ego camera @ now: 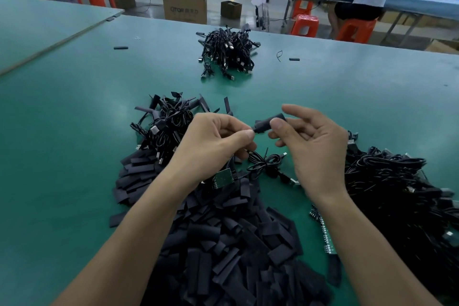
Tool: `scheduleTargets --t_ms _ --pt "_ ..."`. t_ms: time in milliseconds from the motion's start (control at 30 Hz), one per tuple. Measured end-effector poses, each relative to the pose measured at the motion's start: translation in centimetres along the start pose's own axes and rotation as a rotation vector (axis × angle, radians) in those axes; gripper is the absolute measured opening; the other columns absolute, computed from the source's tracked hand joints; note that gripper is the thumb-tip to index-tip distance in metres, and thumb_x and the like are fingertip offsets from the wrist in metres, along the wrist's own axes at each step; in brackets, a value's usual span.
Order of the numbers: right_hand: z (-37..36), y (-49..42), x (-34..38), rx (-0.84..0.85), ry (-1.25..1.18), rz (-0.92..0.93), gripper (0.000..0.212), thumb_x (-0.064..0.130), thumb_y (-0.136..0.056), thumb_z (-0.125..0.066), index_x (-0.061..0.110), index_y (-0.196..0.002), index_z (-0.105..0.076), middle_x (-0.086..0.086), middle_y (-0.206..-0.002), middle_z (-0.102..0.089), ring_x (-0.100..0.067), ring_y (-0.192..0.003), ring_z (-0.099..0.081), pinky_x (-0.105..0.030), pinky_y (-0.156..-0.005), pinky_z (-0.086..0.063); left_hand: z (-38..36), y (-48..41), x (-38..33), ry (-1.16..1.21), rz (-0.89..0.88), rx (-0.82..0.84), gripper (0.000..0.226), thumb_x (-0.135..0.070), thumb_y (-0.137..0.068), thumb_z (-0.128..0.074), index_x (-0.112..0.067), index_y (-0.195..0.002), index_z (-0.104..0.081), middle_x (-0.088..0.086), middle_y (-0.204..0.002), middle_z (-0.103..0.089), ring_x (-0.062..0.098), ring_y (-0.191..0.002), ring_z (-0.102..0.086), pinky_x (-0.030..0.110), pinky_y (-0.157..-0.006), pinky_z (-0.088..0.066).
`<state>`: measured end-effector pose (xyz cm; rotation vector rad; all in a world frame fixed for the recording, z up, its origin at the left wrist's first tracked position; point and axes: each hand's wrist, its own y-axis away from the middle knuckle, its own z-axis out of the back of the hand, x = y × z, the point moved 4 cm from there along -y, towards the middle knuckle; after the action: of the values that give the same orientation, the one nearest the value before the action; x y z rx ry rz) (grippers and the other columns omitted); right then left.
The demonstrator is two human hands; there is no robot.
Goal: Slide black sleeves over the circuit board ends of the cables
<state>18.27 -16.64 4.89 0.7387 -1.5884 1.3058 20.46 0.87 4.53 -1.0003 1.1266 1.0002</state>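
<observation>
Both hands are up over the green desk (74, 131), working just above the stock. The right hand (310, 146) has one black sleeve (267, 122) pinched between thumb and fingers, the forefinger held out straight above it. The left hand (213, 141) is pinched closed right at the sleeve's left mouth, on what looks like the end of a cable (264, 164). That cable's tied coil dangles just below, between the two wrists. What exactly sits between those left fingertips is hidden.

The sleeve's long axis runs left to right, with the right end tipped a little higher and the open mouth facing the left hand.

A small green circuit board (223, 177) peeks out beneath the left wrist. I can't tell whether it belongs to this cable.

How will it handle? The sleeve looks feather-light, thin and soft, so it would likely flatten under a hard squeeze. My call is a gentle grip mid-length, keeping the mouth round. The board seems stiff and best taken by its edges or by the wire just behind it.

Nearest the person lies a heap of loose sleeves (223, 243), with a tangle of bare cables (397, 194) on the right. Sleeved bundles (164, 124) sit to the left, and another cable pile (228, 52) lies farther back.
</observation>
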Motion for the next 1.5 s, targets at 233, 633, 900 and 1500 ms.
scheduleTargets --t_ms 233,633,900,1500 --pt "-1.2 1.0 -0.2 -0.047 -0.089 0.016 0.029 0.012 -0.089 -0.072 0.023 -0.116 -0.069 0.001 -0.088 -0.078 -0.021 -0.077 -0.075 -0.024 -0.068 -0.058 -0.2 0.2 -0.3 0.067 -0.058 -0.037 0.006 -0.009 -0.092 -0.07 -0.009 -0.087 -0.072 0.005 -0.075 -0.077 0.013 -0.061 -0.072 0.017 -0.055 -0.052" --pt "-2.0 0.6 1.7 -0.07 -0.138 -0.007 0.023 0.005 -0.091 -0.07 0.025 -0.101 -0.066 -0.002 -0.075 -0.075 -0.016 -0.068 -0.073 -0.018 -0.059 -0.053 0.4 0.2 -0.8 0.027 -0.132 0.008 0.005 -0.017 -0.087 -0.077 -0.017 -0.092 -0.075 0.002 -0.083 -0.077 0.01 -0.075 -0.072 0.018 -0.068 -0.056" --pt "-1.4 -0.7 2.4 -0.144 -0.21 -0.045 0.022 0.005 -0.092 -0.069 0.018 -0.109 -0.062 -0.006 -0.074 -0.075 -0.018 -0.068 -0.072 -0.02 -0.059 -0.054 1.9 -0.2 0.3 -0.459 -0.053 -0.025 0.013 -0.038 -0.084 -0.078 -0.024 -0.082 -0.076 -0.02 -0.066 -0.069 -0.002 -0.057 -0.065 0.011 -0.052 -0.049" --pt "-5.6 5.8 -3.5 0.625 0.864 0.127 0.046 0.036 -0.094 -0.064 0.026 -0.138 -0.055 0.01 -0.128 -0.046 -0.015 -0.111 -0.056 -0.032 -0.091 -0.051 5.4 -1.1 2.2 -0.423 -0.086 -0.52 0.045 -0.011 -0.081 -0.08 -0.028 -0.12 -0.065 -0.013 -0.107 -0.067 -0.011 -0.079 -0.066 0.019 -0.076 -0.058"
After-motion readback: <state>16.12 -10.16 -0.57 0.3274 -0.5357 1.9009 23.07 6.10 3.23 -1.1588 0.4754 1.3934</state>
